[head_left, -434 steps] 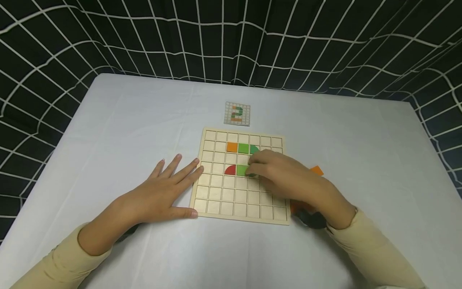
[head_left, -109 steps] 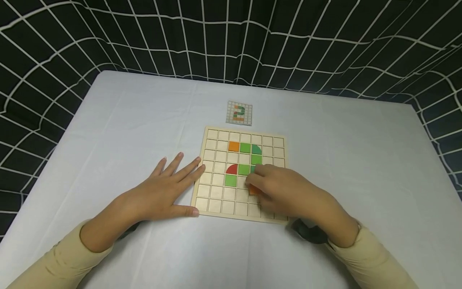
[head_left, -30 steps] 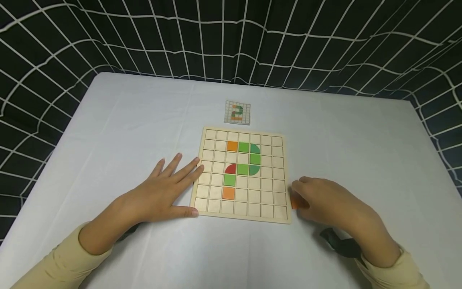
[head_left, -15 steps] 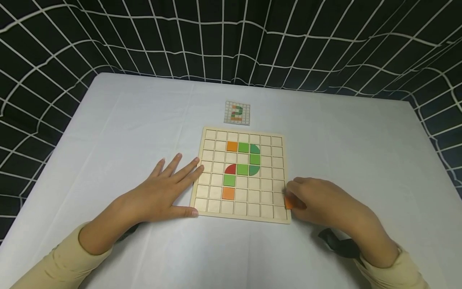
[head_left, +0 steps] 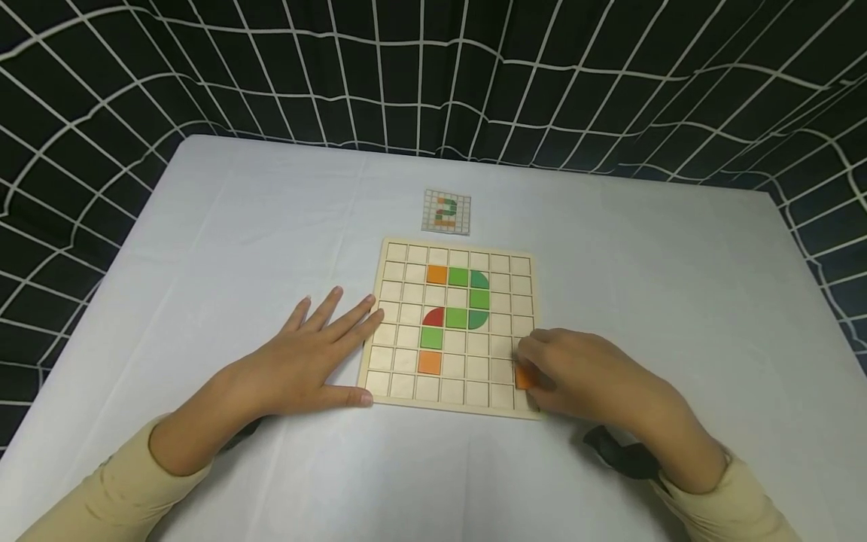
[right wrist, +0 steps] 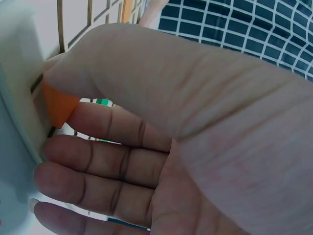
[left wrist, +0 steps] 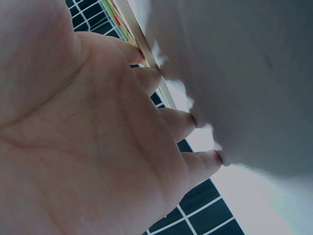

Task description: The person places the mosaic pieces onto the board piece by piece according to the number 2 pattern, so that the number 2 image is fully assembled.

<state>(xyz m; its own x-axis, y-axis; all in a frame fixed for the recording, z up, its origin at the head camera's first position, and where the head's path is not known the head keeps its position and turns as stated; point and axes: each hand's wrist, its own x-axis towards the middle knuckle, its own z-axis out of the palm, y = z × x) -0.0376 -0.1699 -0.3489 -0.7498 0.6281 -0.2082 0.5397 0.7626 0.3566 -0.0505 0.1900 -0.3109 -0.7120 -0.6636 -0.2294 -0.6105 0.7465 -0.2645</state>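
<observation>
In the head view my left hand (head_left: pixel 298 369) lies flat with spread fingers, its fingertips and thumb at the left edge of a wooden grid board (head_left: pixel 467 391). Over the board's right edge my right hand (head_left: pixel 582 373) pinches an orange square tile (head_left: pixel 524 376); the right wrist view shows the tile (right wrist: pixel 58 105) between thumb and index finger. On the board sit an orange tile (head_left: pixel 436 275), green tiles (head_left: pixel 458 277), dark green quarter-round tiles (head_left: pixel 479 279), a red quarter-round tile (head_left: pixel 434 317), and a lower orange tile (head_left: pixel 430 363).
Behind the board lies a small pattern card (head_left: pixel 445 212) printed with a coloured shape on a grid. A white cloth (head_left: pixel 271 203) covers the table. Dark netted fabric with white lines (head_left: pixel 433 75) hangs around the far and side edges.
Over the last second my right hand moves left onto the board with the orange tile. Since the 3.6-second-old frame, an orange tile has come to sit below the lower-left green one. Left hand unchanged.
</observation>
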